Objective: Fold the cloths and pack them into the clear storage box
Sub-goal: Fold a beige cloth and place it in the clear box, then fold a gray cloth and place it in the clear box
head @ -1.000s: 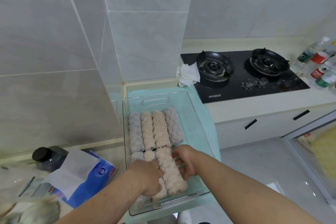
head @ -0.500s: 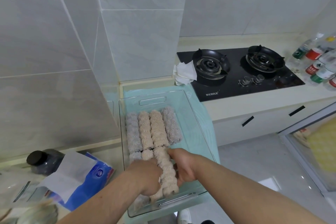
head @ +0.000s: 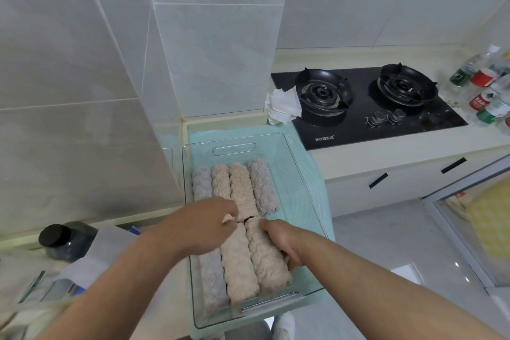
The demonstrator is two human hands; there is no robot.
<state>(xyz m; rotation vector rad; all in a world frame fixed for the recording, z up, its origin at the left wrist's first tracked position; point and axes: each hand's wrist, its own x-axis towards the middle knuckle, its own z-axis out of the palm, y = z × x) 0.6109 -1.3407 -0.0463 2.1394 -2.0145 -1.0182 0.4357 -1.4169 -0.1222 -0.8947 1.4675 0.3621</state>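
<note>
Nubby cloth rolls (head: 239, 263) in clear box (head: 266, 146)

Rolled cloths (head: 240, 185) in the clear storage box (head: 303, 174)
The right hand (head: 284, 243) grips the near row's rightmost pink roll (head: 265, 257); the left hand (head: 204, 226) touches the roll ends where the two rows meet.

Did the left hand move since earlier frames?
Yes: within the clear box, the left hand moved away from the near rim toward the far cloth rolls.
</note>
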